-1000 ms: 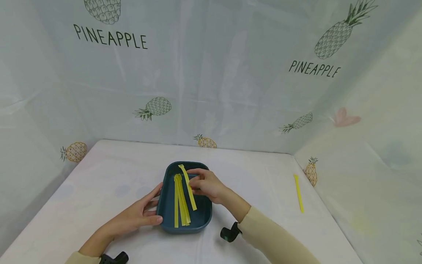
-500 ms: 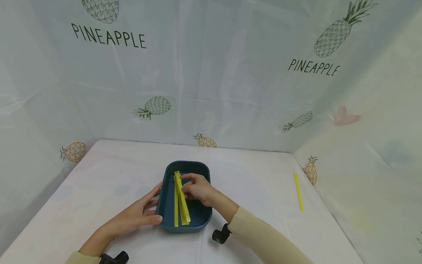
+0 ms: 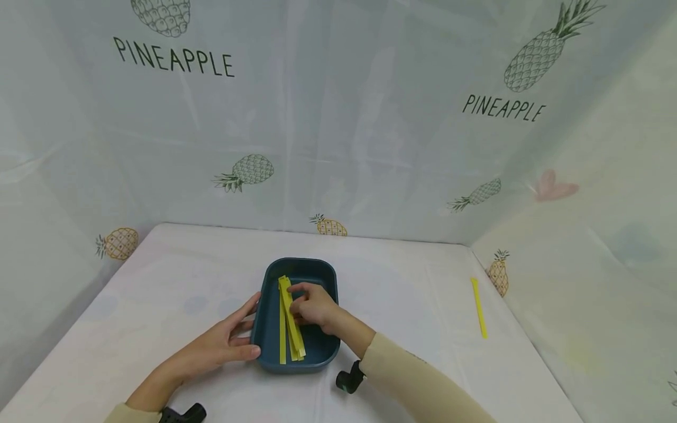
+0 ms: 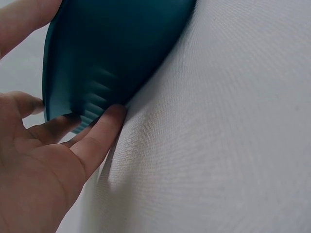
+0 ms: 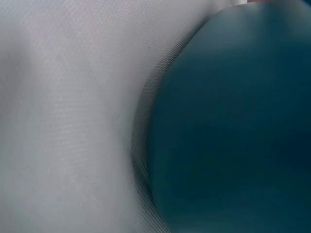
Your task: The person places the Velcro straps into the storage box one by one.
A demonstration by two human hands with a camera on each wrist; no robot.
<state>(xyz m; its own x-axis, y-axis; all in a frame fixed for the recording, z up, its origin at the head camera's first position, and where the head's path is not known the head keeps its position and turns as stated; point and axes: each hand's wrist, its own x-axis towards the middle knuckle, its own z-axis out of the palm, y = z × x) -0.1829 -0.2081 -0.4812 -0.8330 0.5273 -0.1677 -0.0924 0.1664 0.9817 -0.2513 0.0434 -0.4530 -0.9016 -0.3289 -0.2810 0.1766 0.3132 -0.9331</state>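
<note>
In the head view, a dark blue box [image 3: 319,349] with rounded corners stands in the middle of the table. Several flat yellow cable straps [image 3: 282,329] with wider heads lie lengthwise inside, in an overlapping bundle. My right hand [image 3: 316,306] reaches in over the right rim and pinches a strap at the bundle's upper part; its fingertips are partly hidden. My left hand [image 3: 219,346] rests against the box's left side, fingers spread and thumb at the near left corner. In the left wrist view, its fingertips [image 4: 114,116] touch the outer wall near the tabletop.
One more yellow strap [image 3: 479,308] lies alone near the table's right edge. A white cloth covers the table [image 3: 402,276], and pineapple-printed curtains [image 3: 338,117] hang behind and at both sides. The right wrist view holds mostly the box's blurred outer wall [image 5: 233,136].
My right hand has moved left and lowered the separate strap onto the bundle; over the last half second it shifted only slightly. My left hand and the box have stayed in place.
</note>
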